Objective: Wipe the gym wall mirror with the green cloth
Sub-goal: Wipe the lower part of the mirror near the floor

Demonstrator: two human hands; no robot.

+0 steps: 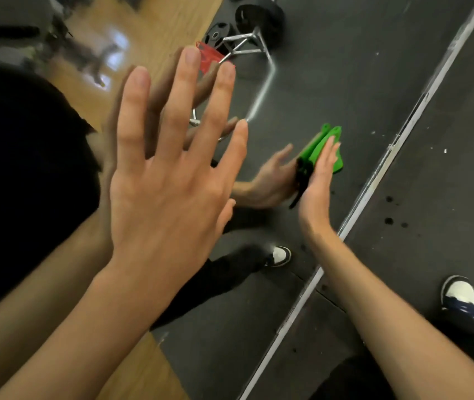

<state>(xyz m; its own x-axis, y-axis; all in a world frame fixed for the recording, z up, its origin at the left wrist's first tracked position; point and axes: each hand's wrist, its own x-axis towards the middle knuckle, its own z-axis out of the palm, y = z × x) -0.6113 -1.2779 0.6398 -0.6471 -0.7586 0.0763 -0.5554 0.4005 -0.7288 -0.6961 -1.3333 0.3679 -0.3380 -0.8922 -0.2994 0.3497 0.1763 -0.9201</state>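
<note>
Right hand, fingers straight, presses the green cloth to the mirror for wiping; spread left hand braces nearby.

A left hand lies spread against the large glass wall mirror. To its right, the right hand presses a folded green cloth to the glass near the mirror's bottom edge. Right of that edge, a white-and-navy sneaker stands on the dark rubber floor.

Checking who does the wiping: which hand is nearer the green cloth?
Right. The right hand presses the green cloth against the mirror with straight fingers; the left hand is spread at the mirror too, apart to the cloth's left.
</note>
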